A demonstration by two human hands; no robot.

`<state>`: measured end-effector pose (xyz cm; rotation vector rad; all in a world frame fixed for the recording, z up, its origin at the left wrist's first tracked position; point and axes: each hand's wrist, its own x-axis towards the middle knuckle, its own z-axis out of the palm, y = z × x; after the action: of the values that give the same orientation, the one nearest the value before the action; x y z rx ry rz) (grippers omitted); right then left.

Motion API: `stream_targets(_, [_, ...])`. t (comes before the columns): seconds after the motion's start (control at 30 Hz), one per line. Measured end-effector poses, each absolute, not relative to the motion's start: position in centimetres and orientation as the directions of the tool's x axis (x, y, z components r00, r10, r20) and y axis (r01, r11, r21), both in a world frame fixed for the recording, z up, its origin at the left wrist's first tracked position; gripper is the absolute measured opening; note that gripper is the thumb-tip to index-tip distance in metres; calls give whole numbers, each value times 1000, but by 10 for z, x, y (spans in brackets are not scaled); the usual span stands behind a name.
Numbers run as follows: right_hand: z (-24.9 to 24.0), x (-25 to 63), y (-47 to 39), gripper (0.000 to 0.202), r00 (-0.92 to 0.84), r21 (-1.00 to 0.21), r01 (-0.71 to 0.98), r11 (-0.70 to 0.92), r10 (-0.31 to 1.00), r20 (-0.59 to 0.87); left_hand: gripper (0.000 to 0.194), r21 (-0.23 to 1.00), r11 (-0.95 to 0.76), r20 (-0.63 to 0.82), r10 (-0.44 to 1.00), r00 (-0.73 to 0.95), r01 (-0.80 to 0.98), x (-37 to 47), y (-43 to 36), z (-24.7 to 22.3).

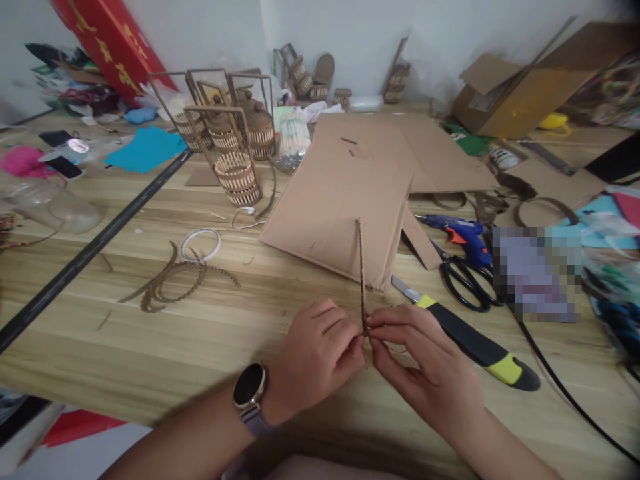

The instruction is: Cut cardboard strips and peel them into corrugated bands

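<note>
A thin corrugated cardboard strip [362,280] points away from me, its near end pinched between both hands. My left hand [325,347], with a watch on its wrist, is closed on that end, its fingers curled under. The fingertips of my right hand [425,353] press together on the same end from the other side. The strip's far part passes over a large cardboard sheet [330,193]. Close to my right hand lies a utility knife [465,333] with a black and yellow handle and its blade out.
Black scissors [467,283] and a blue glue gun [463,233] lie to the right. Curled cardboard strips [170,287] and a tape roll [200,245] are on the left. Handled baskets [237,177] stand behind them. An open cardboard box [530,80] sits at the back right.
</note>
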<state>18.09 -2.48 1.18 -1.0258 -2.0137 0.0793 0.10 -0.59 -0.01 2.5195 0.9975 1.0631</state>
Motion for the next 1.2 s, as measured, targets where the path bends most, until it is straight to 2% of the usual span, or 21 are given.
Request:
stream_targets(0.27, [15,187,-25,12,-306,-468,600,650,726,616,18,505,-763,539,645,542,405,-2,-4,5])
stream_targets(0.4, [18,189,-24,12,-310,-457,598,658,716,625,19,526,-754,531,652,541,393,-2,-4,8])
stream_targets(0.6, [17,187,-25,16,-319,-403,598,693,666,674,27,525,-721,470,689,552,452,-2,-4,7])
stream_targets(0.97, [7,179,-26,14,-317,-326,661,676,644,696,19,479,-652,437,757,485,587,5,-8,-1])
stream_targets(1.2, [7,179,-25,15,-333,-330,657,678,654,679,18,433,-641,420,765,488,633,4,-9,-2])
